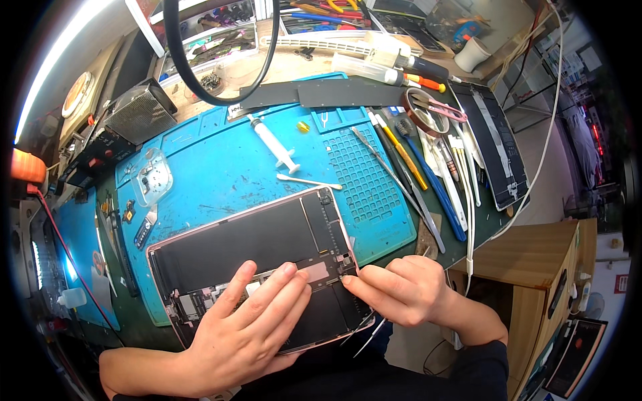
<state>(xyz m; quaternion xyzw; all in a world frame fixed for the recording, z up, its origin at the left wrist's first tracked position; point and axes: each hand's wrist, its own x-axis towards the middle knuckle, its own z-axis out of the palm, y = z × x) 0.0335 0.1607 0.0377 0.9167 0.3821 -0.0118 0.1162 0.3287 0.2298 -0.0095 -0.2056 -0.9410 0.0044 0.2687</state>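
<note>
Fingers [271, 291] of the left hand [244, 327] are laid flat and extended, grasping nothing, across the lower middle of the opened tablet [261, 254], pressing it onto the blue work mat [221, 167]. Fingers [364, 284] of the right hand [408, 291] are pinched together at the tablet's right edge, beside a small connector; a thin metal tool [368, 334] is seen below that hand, though whether it is gripped cannot be told. The tablet is shown lying tilted on the near part of the mat, its black inner panels exposed within a pinkish frame. Both forearms are entered from the lower edge, the right wrist bent inward.

Around the tablet, well apart from the hands, are set a syringe [274, 144], a cotton swab [307, 181], and a clear small-parts dish [150, 177]. To the right, a row of tweezers, pry tools and screwdrivers [418, 170] is laid on the counter [294, 67], with a roll of tape [426, 111] and a dark tablet panel [498, 144] beyond. A black cable loop [217, 60] is hung across the upper view.
</note>
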